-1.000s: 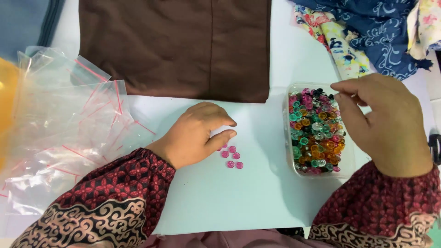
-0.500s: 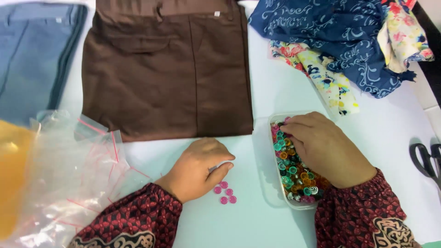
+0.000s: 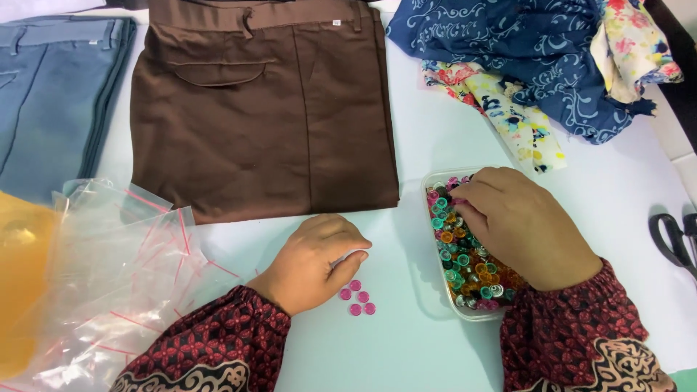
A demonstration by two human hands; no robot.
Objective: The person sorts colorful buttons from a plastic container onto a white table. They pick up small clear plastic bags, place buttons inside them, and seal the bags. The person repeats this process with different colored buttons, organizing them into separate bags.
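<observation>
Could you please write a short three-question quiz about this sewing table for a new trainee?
1. True or false: the right hand is inside the clear tray of mixed buttons.
2. What colour are the loose buttons beside the left hand?
3. Which lies at the right edge of the table: A) scissors, B) an iron, C) a ruler?

Key:
1. True; its fingers reach into the tray.
2. Pink.
3. A.
</observation>
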